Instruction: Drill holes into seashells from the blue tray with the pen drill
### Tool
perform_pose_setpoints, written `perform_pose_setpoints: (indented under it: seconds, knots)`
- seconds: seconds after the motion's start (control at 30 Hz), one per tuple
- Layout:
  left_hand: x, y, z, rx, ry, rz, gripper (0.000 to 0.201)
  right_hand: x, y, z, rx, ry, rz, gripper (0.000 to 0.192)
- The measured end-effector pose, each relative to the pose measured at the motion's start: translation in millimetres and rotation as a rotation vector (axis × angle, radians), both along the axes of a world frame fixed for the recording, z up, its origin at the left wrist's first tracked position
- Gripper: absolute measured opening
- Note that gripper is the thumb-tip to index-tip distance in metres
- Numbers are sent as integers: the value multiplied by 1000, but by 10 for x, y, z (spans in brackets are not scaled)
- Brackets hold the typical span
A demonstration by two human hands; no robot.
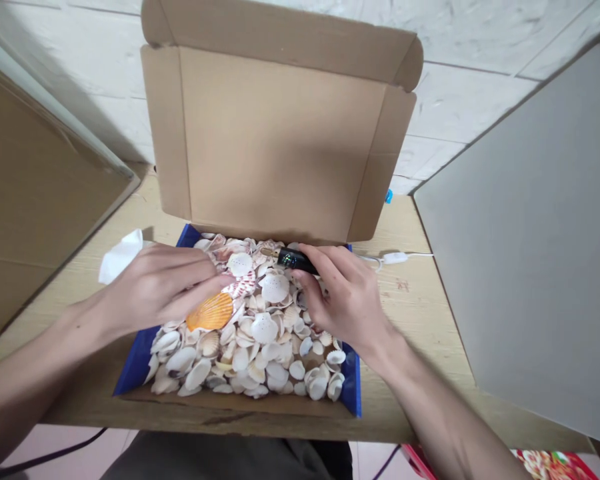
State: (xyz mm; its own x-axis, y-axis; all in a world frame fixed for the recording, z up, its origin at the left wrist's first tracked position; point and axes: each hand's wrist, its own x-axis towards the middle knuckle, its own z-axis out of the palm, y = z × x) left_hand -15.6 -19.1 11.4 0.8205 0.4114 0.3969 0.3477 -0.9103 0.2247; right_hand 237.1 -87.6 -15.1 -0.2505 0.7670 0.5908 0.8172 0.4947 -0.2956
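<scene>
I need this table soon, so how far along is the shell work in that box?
Done: the cardboard box stands open, lid up, full of shells. In hand: the right hand holds a black tool, its tip over the pile; the left hand rests on an orange shell. Left: I see no finished shells set aside, and whether any in the box are done is unclear, so it looks early.

The right hand [347, 300] covers most of the black tool [296, 260]; only its front end shows, and its small lit marks are too small to read. The left hand [157, 287] hides the shells beneath it in the box [137, 360]. Behind the box's raised lid [280, 143], the table's far edge is unseen. Both forearms leave the picture's bottom edge.
</scene>
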Motion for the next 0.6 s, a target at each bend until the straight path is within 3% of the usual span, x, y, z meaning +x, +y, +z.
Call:
perform_pose_setpoints:
  seconds: [0.13,0.23,0.43,0.6]
  knots:
    - [-166,78,-61,13,51,32,24,-2,-2,-3,-6,11,4,28]
    - [-240,90,-76,-41,123,65,31,-7,0,-7,0,8,2,27]
    - [-181,58,110,-311,196,-32,31,-16,16,-5,35,-13,-7,27]
    - [-263,32,215,-443,382,-135,53,-12,29,17,12,-5,-11,26]
